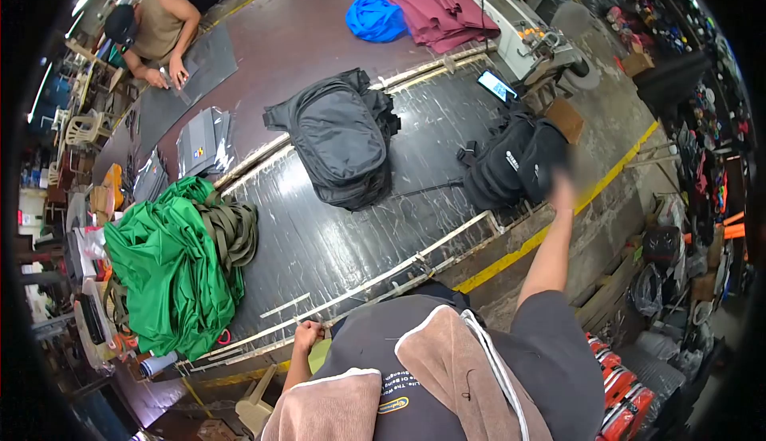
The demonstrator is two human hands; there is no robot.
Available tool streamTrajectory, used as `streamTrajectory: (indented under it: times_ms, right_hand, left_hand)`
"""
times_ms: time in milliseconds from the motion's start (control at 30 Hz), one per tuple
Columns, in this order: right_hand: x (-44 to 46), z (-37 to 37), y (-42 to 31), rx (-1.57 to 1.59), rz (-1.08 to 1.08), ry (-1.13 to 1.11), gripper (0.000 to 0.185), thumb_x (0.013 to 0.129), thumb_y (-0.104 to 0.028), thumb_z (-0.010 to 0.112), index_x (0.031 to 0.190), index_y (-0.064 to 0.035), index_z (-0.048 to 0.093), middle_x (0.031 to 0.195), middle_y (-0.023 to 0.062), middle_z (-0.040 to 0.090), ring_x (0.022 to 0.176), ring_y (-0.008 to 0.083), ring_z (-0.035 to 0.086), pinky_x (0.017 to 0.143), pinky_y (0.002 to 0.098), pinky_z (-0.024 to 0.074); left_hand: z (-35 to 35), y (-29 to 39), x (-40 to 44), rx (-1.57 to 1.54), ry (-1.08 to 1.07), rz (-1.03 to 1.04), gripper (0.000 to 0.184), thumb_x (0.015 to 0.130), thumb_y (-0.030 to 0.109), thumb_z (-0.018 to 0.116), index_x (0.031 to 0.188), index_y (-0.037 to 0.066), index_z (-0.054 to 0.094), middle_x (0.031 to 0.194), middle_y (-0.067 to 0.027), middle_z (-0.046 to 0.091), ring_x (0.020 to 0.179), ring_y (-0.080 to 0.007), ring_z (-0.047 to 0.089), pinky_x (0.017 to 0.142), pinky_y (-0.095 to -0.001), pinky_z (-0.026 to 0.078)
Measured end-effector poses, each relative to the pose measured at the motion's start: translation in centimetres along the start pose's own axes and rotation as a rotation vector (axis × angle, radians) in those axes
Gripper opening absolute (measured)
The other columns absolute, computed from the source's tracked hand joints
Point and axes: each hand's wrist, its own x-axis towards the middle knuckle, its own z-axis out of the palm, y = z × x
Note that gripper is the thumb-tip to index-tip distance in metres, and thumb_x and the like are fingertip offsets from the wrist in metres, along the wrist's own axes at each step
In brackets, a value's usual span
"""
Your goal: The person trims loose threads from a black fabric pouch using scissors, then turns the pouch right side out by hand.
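Note:
My left hand [309, 334] is at the near edge of the dark table [319, 265], its fingers curled in; anything inside them is hidden. Out to the right, my right hand [562, 192] is beside a small black backpack [511, 162], its fingers lost in blur. That backpack lies near the table's right edge with a strap stretching left. A larger black backpack [341, 139] lies flat mid-table, apart from both hands. Green fabric [171, 265] is heaped at the left, against olive straps [231, 230].
A phone [496, 85] with a lit screen lies behind the small backpack. Blue fabric [375, 17] and maroon fabric [435, 6] are at the far side. Plastic-wrapped grey pieces [203, 139] lie at the left. Another person [159, 30] leans over grey sheets. A sewing machine [531, 38] stands far right.

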Motion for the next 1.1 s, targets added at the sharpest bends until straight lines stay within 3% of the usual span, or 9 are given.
streamTrajectory:
  times_ms: [33, 233, 433, 500, 567, 633, 800, 967, 1100]
  right_hand:
    - [1.1, -0.2, 1.0, 0.159, 0.131, -0.301, 0.068, 0.09, -0.052, 0.078, 0.119, 0.0091, 0.068, 0.096, 0.018, 0.071, 0.095, 0.0364, 0.068, 0.086, 0.0466, 0.0535]
    - [-2.4, -1.7, -4.1, 0.641, -0.353, -0.067, 0.041, 0.1, -0.034, 0.071, 0.089, 0.004, 0.062, 0.081, 0.0075, 0.063, 0.069, 0.0172, 0.057, 0.066, 0.037, 0.0514]
    - [-8.1, -2.1, -6.5, 0.71, -0.448, 0.015, 0.036, 0.103, -0.033, 0.068, 0.096, 0.0022, 0.064, 0.086, 0.0053, 0.062, 0.077, 0.0156, 0.058, 0.071, 0.0345, 0.0508]
    - [-9.0, 0.6, -4.4, 0.586, -0.376, 0.019, 0.04, 0.101, -0.031, 0.068, 0.096, 0.0077, 0.061, 0.091, 0.0187, 0.069, 0.078, 0.0282, 0.063, 0.077, 0.0433, 0.0512]
    - [-10.2, 4.4, -0.6, 0.426, -0.289, 0.031, 0.057, 0.096, -0.039, 0.071, 0.119, 0.0124, 0.066, 0.123, 0.0311, 0.07, 0.115, 0.041, 0.068, 0.098, 0.0483, 0.0522]
    - [-12.2, 4.0, 0.3, 0.184, 0.0, -0.017, 0.085, 0.08, -0.053, 0.086, 0.135, 0.0089, 0.063, 0.139, 0.0268, 0.064, 0.125, 0.0375, 0.065, 0.104, 0.0424, 0.0529]
    - [-13.3, 2.5, -1.1, 0.454, 0.403, -0.331, 0.132, 0.063, -0.074, 0.087, 0.16, 0.0018, 0.037, 0.168, 0.0223, 0.033, 0.153, 0.0415, 0.034, 0.123, 0.0623, 0.0245]
    - [-13.3, 3.3, -0.1, 0.48, 0.475, -0.705, 0.139, 0.061, -0.08, 0.082, 0.167, -0.0093, 0.026, 0.175, 0.0166, 0.019, 0.159, 0.0437, 0.014, 0.122, 0.0684, -0.0032]
    - [-10.5, 6.6, 3.1, 0.647, 0.514, -0.786, 0.112, 0.067, -0.066, 0.087, 0.155, -0.0088, 0.048, 0.161, 0.0169, 0.046, 0.146, 0.0398, 0.044, 0.12, 0.0677, 0.0239]
  left_hand:
    - [-0.2, 0.5, -0.1, -0.002, -0.022, -0.009, 0.015, 0.096, 0.014, 0.067, 0.093, 0.0, 0.071, 0.084, -0.0118, 0.074, 0.07, -0.0201, 0.07, 0.065, -0.035, 0.06]
    - [-0.7, 1.2, 0.4, 0.003, -0.086, -0.059, 0.014, 0.095, 0.013, 0.067, 0.095, -0.001, 0.071, 0.087, -0.0129, 0.075, 0.072, -0.0213, 0.072, 0.064, -0.036, 0.06]
    - [-1.2, 3.6, -0.2, 0.167, -0.128, -0.178, 0.019, 0.091, 0.02, 0.07, 0.099, 0.004, 0.075, 0.085, -0.0101, 0.078, 0.073, -0.0206, 0.074, 0.059, -0.0352, 0.051]
    - [-1.5, 4.1, -0.2, 0.248, -0.153, -0.208, 0.023, 0.09, 0.026, 0.071, 0.102, 0.007, 0.076, 0.083, -0.0076, 0.078, 0.074, -0.0189, 0.074, 0.06, -0.0343, 0.046]
    - [-1.7, 3.7, 0.0, 0.232, -0.161, -0.221, 0.023, 0.089, 0.027, 0.071, 0.102, 0.009, 0.078, 0.083, -0.0055, 0.079, 0.073, -0.017, 0.074, 0.061, -0.0341, 0.044]
    - [-1.5, 3.6, 0.3, 0.213, -0.18, -0.219, 0.022, 0.089, 0.027, 0.07, 0.1, 0.011, 0.079, 0.082, -0.0043, 0.079, 0.072, -0.0158, 0.073, 0.062, -0.034, 0.043]
    - [-1.4, 3.3, -0.5, 0.141, -0.149, -0.179, 0.018, 0.087, 0.026, 0.071, 0.091, 0.012, 0.081, 0.082, -0.0031, 0.079, 0.067, -0.0149, 0.07, 0.059, -0.0339, 0.042]
    - [-1.9, 3.5, -0.1, 0.16, -0.214, -0.181, 0.019, 0.086, 0.029, 0.071, 0.09, 0.012, 0.08, 0.083, -0.0036, 0.079, 0.067, -0.0164, 0.072, 0.06, -0.0343, 0.044]
    - [-1.9, 3.7, 0.3, 0.208, -0.205, -0.214, 0.019, 0.086, 0.03, 0.071, 0.089, 0.012, 0.079, 0.082, -0.0042, 0.079, 0.066, -0.0174, 0.072, 0.06, -0.0358, 0.044]
